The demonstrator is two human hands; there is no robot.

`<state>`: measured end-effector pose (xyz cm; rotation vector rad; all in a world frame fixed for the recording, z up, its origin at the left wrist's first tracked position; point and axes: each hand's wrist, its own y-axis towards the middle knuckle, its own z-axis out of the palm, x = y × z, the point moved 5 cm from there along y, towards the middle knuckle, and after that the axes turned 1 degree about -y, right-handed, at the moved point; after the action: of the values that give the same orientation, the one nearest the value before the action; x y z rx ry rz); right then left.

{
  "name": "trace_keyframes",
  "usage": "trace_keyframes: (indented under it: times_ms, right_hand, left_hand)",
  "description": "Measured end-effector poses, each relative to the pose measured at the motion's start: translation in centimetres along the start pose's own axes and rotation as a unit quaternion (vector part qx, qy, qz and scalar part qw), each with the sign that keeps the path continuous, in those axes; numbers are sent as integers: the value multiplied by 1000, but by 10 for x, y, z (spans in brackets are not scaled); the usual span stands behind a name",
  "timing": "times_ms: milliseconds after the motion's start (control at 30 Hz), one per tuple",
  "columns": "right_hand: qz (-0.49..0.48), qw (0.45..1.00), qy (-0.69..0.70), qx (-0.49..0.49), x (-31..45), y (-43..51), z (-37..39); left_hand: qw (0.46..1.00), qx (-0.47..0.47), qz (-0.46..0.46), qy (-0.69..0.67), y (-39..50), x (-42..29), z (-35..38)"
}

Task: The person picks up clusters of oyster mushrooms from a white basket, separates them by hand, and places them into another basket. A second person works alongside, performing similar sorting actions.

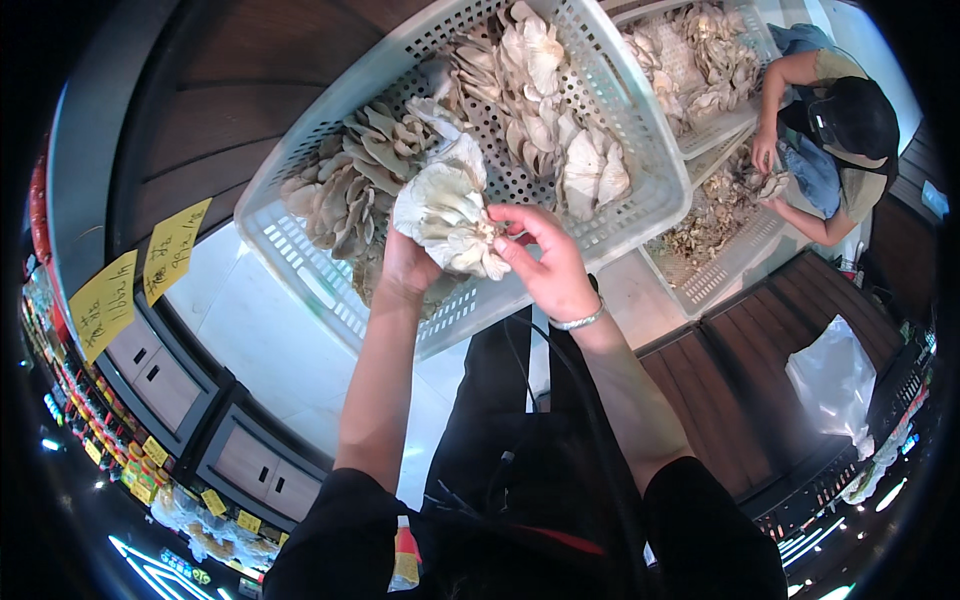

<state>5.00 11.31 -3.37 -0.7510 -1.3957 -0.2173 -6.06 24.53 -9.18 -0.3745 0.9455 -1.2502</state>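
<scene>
A cluster of pale oyster mushrooms point(442, 206) is held over the near part of a white perforated plastic crate point(296, 259). My left hand point(409, 259) cups it from the left and below, its fingers mostly hidden under the caps. At the stem end, the thumb and fingers of my right hand point(544, 255) pinch the cluster's base. Grey-brown oyster mushrooms point(337, 187) fill the crate's left side. More clusters point(525, 112) lie along the far and right parts, with the holed crate floor showing between.
At the right, a person point(844, 142) in a black cap handles mushrooms over a second crate point(697, 292) of small trimmings. Behind it stands another mushroom crate point(694, 142). A plastic bag point(836, 382) lies on dark wooden slats point(712, 405). Yellow handwritten signs point(105, 307) and cabinets point(262, 472) line the left.
</scene>
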Motion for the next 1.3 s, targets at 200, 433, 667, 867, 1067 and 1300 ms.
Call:
trace_keyframes:
  times_ms: [200,433,667,867,1067,1300]
  right_hand:
    - [-75,989,-125,-30,64,-11,-17]
    - [-159,966,-190,-70,109,-41,-60]
    - [-90,990,-15,-108,105,-56,-143]
    - [51,929,358,-81,94,-45,-189]
    - [190,935,298,9,77,-21,-181]
    - [184,950,251,21,72,-2,-176]
  left_hand:
    - [976,85,-17,-198,-18,7,26]
    - [967,131,-28,-218,-24,29,79]
    - [983,69,-84,-146,-55,52,166]
    - [1000,-11,13,22,-63,31,208]
    - [989,-41,30,137,-36,27,203]
    - [970,137,-157,-125,-42,72,199]
